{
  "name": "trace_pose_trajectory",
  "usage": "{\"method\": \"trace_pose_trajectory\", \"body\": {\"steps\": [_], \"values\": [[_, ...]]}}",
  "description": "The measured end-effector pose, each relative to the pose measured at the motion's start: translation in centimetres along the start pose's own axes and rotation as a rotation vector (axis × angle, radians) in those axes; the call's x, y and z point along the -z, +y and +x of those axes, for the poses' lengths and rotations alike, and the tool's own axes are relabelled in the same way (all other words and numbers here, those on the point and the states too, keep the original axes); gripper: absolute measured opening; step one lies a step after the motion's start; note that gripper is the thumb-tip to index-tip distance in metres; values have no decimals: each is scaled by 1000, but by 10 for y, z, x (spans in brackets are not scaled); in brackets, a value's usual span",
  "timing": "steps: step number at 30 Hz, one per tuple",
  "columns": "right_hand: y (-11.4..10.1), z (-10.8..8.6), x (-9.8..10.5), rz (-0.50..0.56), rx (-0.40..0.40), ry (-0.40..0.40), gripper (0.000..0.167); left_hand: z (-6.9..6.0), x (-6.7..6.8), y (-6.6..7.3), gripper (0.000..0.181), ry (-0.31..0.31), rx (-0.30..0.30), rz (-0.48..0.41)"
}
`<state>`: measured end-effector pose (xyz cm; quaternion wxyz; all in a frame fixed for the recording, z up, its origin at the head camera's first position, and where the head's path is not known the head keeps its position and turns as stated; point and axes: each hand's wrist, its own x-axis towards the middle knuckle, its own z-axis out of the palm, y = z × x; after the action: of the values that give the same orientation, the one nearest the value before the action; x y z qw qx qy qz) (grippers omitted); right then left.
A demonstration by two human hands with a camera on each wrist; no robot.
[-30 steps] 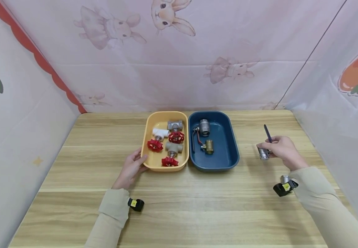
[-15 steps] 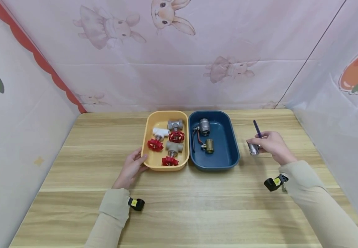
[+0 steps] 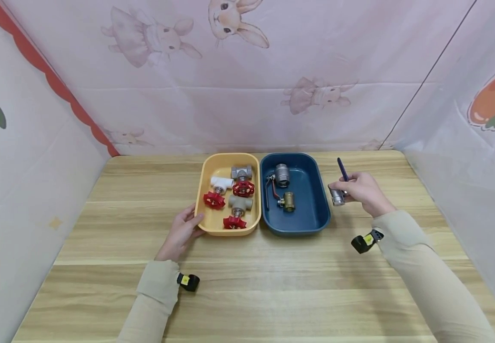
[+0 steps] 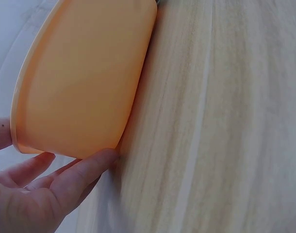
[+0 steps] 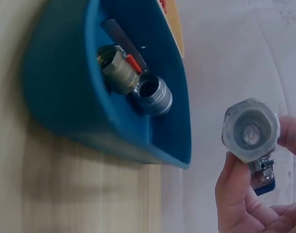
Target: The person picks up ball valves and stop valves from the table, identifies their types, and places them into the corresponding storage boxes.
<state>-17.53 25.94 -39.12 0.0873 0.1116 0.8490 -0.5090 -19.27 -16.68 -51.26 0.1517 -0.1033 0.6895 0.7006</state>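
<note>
My left hand (image 3: 182, 232) holds the yellow tray (image 3: 230, 233) at its front left corner, thumb on the rim and fingers against the outer wall. The left wrist view shows the fingertips (image 4: 106, 155) low on that wall. Between thumb and fingers, my right hand (image 3: 365, 190) pinches a silver ball valve (image 3: 337, 196) with a dark blue lever handle (image 3: 342, 169) pointing up. It hangs just right of the blue tray (image 3: 307, 205). In the right wrist view, the valve's hexagonal open end (image 5: 251, 130) faces the camera.
The blue tray holds a silver ball valve (image 3: 282, 175) and a brass ball valve (image 3: 289, 202). Inside the yellow tray lie a white valve (image 3: 222, 184), a silver one (image 3: 242, 174) and a grey one (image 3: 241, 204), all with red handwheels. Printed cloth walls (image 3: 239, 119) enclose the wooden table (image 3: 256, 286).
My right hand has carried the silver ball valve leftward and slightly away from me, from the table's right side to beside the blue tray. The left hand stays on the yellow tray.
</note>
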Motion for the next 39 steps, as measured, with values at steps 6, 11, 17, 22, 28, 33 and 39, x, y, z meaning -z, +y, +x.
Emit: {"method": "trace_pose_trajectory", "body": {"steps": [6,11,17,22,28,33,39], "values": [[-8,9,-4,36,-9,-26,45,-13,-6,12,55,4,4,14],[-13,16,-9,51,-29,-41,45,-23,-9,21,55,-19,-19,-16],[-19,23,-18,53,-38,-48,42,-22,-9,22,55,-26,-6,-39],[-22,30,-24,31,-45,-45,37,-22,-9,22,55,-20,-1,-23],[-27,41,-29,23,-60,-35,32,-22,-8,23,55,-18,3,-27],[-30,49,-35,43,-80,-48,26,-19,-6,20,55,-14,2,-3],[-33,53,-44,47,-86,-26,23,-6,0,7,56,-21,16,-12]]}}
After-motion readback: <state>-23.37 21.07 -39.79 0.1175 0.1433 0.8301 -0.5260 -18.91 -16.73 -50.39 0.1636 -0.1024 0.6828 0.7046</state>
